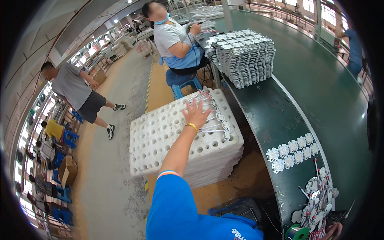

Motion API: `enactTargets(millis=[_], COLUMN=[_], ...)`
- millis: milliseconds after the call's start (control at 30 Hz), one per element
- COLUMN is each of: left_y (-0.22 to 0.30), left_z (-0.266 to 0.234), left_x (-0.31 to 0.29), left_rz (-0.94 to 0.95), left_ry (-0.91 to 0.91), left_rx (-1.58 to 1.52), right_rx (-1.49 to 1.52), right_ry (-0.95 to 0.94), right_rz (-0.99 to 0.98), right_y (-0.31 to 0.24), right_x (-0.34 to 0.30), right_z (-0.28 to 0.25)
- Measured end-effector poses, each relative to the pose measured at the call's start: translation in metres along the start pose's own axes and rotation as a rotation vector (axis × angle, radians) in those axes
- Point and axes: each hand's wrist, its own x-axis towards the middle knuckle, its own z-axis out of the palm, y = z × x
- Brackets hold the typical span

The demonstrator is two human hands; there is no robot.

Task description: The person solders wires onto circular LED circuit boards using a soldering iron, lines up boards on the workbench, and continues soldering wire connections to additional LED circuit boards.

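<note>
My left hand (196,115), with a yellow band on the wrist, reaches over a stack of white foam trays (160,140) with round holes. Its fingers are spread above a row of small round metal-backed boards (220,117) with white wires, lying on the top tray. At the lower right edge, part of my right hand (334,231) shows with curled fingers, beside a heap of wired boards (316,200). What it holds, if anything, is hidden. Two rows of bare round boards (294,154) lie on the green bench (260,116).
A tall block of stacked boards (244,60) stands at the bench's far end. A spool of solder wire (297,232) sits at the near edge. One person (176,44) sits on a blue stool beyond the trays; another person (82,88) walks in the aisle at left.
</note>
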Motion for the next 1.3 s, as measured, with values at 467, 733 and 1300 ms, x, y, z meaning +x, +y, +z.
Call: enactTargets(millis=[467,733,1300], left_y=[0.082,0.125,0.107], left_z=[-0.025,0.003,-0.021], left_x=[-0.178,-0.336,-0.207], left_rz=[0.529,0.884,-0.382], left_ry=[0.624,0.383,0.1], left_rx=[-0.525,-0.866,-1.836], right_rx=[0.137,-0.044,0.004], right_ry=[0.121,0.117,0.096], right_rz=[-0.09,-0.246,-0.276], right_y=[0.022,0.007,0.015], right_x=[-0.007,-0.01,-0.017], right_z=[-0.045,-0.034,-0.044])
